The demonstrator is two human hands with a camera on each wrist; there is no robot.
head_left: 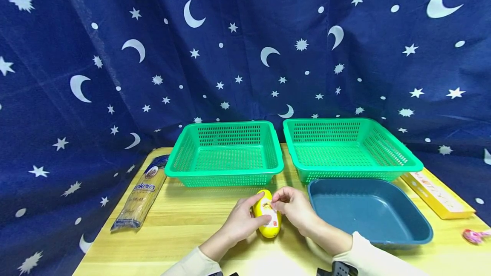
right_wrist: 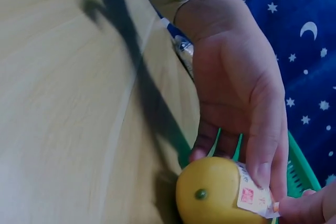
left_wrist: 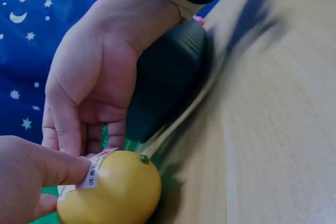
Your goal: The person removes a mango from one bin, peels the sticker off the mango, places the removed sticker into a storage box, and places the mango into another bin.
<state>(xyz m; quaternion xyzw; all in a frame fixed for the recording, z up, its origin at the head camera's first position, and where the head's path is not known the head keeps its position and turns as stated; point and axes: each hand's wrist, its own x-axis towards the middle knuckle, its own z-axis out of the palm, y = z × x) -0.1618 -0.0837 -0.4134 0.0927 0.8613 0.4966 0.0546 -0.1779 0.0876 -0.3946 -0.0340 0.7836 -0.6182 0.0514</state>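
A yellow oval fruit (head_left: 270, 231) with a white printed label (head_left: 272, 215) lies on the table in front of me. My left hand (head_left: 242, 219) grips it from the left, its thumb pressed on the label and the fingers around the far end. From the right, my right hand (head_left: 293, 208) pinches the label's edge between thumb and index finger. In the right wrist view, a corner of the label (right_wrist: 252, 195) lifts away from the fruit (right_wrist: 205, 187) at those fingertips. A small green nub (left_wrist: 144, 158) marks the fruit's near end.
Two green perforated baskets (head_left: 226, 173) (head_left: 354, 168) stand at the back. A dark blue basin (head_left: 368, 212) sits right of my hands. At left lies a pasta bag (head_left: 140, 201); at right, an orange-yellow box (head_left: 441, 197) and a pink wrapped candy (head_left: 473, 236).
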